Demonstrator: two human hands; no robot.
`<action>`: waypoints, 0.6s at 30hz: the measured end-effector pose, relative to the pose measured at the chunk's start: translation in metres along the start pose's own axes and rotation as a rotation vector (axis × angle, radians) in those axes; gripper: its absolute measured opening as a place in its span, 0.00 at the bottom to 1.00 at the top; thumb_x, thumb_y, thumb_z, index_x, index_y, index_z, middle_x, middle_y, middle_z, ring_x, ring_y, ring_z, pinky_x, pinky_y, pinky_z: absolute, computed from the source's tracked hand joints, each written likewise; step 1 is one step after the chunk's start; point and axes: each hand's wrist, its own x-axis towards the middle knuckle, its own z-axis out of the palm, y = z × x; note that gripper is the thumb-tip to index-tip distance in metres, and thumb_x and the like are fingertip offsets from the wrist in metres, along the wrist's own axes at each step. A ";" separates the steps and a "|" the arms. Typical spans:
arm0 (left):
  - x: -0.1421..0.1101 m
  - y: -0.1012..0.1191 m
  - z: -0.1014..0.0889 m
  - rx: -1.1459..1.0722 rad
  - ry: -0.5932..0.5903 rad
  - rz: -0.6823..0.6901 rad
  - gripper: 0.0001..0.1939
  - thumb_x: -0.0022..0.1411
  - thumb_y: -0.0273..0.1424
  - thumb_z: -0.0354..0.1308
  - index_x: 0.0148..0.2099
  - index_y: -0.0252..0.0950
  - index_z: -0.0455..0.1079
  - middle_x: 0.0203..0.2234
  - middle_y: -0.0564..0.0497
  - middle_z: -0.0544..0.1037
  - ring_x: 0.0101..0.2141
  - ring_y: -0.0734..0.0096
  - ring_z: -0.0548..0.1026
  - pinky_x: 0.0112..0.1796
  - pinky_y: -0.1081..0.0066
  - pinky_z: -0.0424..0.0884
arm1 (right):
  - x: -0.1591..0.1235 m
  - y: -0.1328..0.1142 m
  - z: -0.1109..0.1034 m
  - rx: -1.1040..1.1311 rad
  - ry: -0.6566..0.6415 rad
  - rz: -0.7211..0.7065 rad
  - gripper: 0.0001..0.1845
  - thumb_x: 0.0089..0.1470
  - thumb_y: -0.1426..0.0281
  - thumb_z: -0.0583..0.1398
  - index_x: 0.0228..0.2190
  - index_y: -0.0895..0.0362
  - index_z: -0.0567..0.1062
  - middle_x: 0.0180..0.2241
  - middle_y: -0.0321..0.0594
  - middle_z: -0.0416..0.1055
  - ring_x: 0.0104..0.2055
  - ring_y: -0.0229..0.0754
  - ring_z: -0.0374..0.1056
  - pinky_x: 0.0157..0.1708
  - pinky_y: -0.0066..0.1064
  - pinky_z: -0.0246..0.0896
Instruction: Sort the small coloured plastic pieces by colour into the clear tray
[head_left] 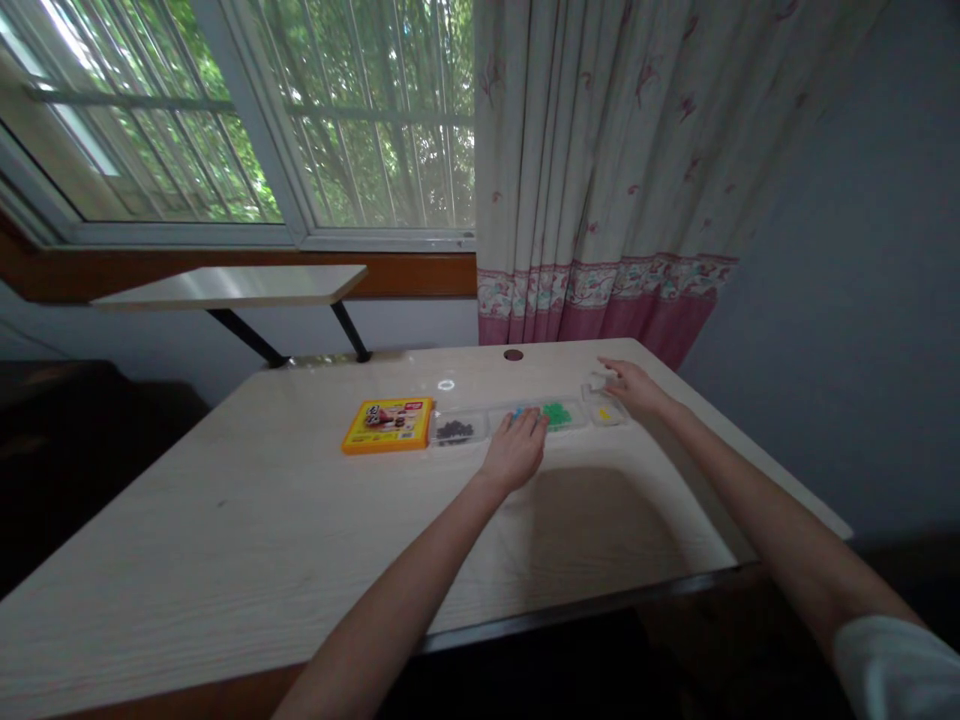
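Note:
My left hand (517, 450) lies with its fingers stretched out over a clear plastic tray, partly covering some small blue pieces (517, 412). Just right of its fingertips are small green pieces (556, 414) in a clear compartment. My right hand (637, 388) is at the far right of the row, its thumb and fingers around what looks like a clear plastic lid (598, 381). Below that lid sits a small clear box (609, 418) with a few yellow pieces (604, 412). Small dark pieces (454, 431) fill part of the left clear tray (480, 432).
A flat yellow box (388, 425) with a printed picture lies left of the trays. The pale wooden table (225, 540) has a round brown hole (513, 355) near its back edge. A raised shelf (247, 284) on black legs stands at the back left, below the window.

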 end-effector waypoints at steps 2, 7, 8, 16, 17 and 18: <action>0.002 0.002 0.000 -0.001 -0.004 0.035 0.21 0.61 0.28 0.43 0.57 0.31 0.54 0.56 0.40 0.60 0.55 0.60 0.58 0.54 0.57 0.53 | 0.005 0.005 -0.004 -0.015 -0.091 -0.036 0.18 0.47 0.75 0.56 0.43 0.59 0.72 0.38 0.45 0.71 0.41 0.43 0.66 0.44 0.37 0.60; 0.015 0.014 0.001 -0.017 -0.056 0.108 0.22 0.60 0.31 0.46 0.57 0.33 0.55 0.56 0.40 0.59 0.56 0.59 0.56 0.54 0.55 0.52 | -0.005 -0.003 -0.011 -0.074 -0.053 -0.106 0.12 0.51 0.73 0.53 0.35 0.58 0.75 0.34 0.43 0.71 0.40 0.43 0.65 0.42 0.36 0.60; 0.018 0.017 0.002 -0.022 -0.062 0.119 0.22 0.60 0.31 0.46 0.57 0.33 0.55 0.57 0.40 0.58 0.56 0.59 0.56 0.54 0.55 0.52 | -0.010 -0.005 -0.012 -0.082 -0.029 -0.115 0.12 0.51 0.72 0.53 0.35 0.58 0.75 0.34 0.43 0.71 0.40 0.43 0.65 0.42 0.36 0.60; 0.046 0.040 0.008 -0.086 -0.049 0.138 0.25 0.61 0.32 0.44 0.59 0.28 0.51 0.57 0.39 0.58 0.56 0.60 0.56 0.55 0.57 0.52 | -0.063 -0.018 -0.015 -0.032 0.013 -0.186 0.17 0.53 0.64 0.53 0.42 0.57 0.73 0.39 0.45 0.70 0.42 0.44 0.65 0.44 0.36 0.62; 0.049 0.042 0.009 -0.089 -0.056 0.132 0.25 0.61 0.32 0.44 0.59 0.28 0.50 0.57 0.39 0.58 0.57 0.60 0.55 0.55 0.56 0.52 | -0.068 -0.018 -0.013 -0.019 0.005 -0.183 0.17 0.53 0.64 0.53 0.43 0.56 0.73 0.39 0.46 0.69 0.42 0.44 0.65 0.44 0.37 0.62; 0.052 0.045 0.011 -0.091 -0.063 0.125 0.26 0.61 0.32 0.44 0.60 0.28 0.50 0.57 0.38 0.57 0.57 0.60 0.55 0.55 0.56 0.52 | -0.073 -0.017 -0.011 -0.004 -0.001 -0.174 0.17 0.54 0.64 0.52 0.43 0.56 0.73 0.39 0.46 0.69 0.43 0.44 0.65 0.44 0.38 0.62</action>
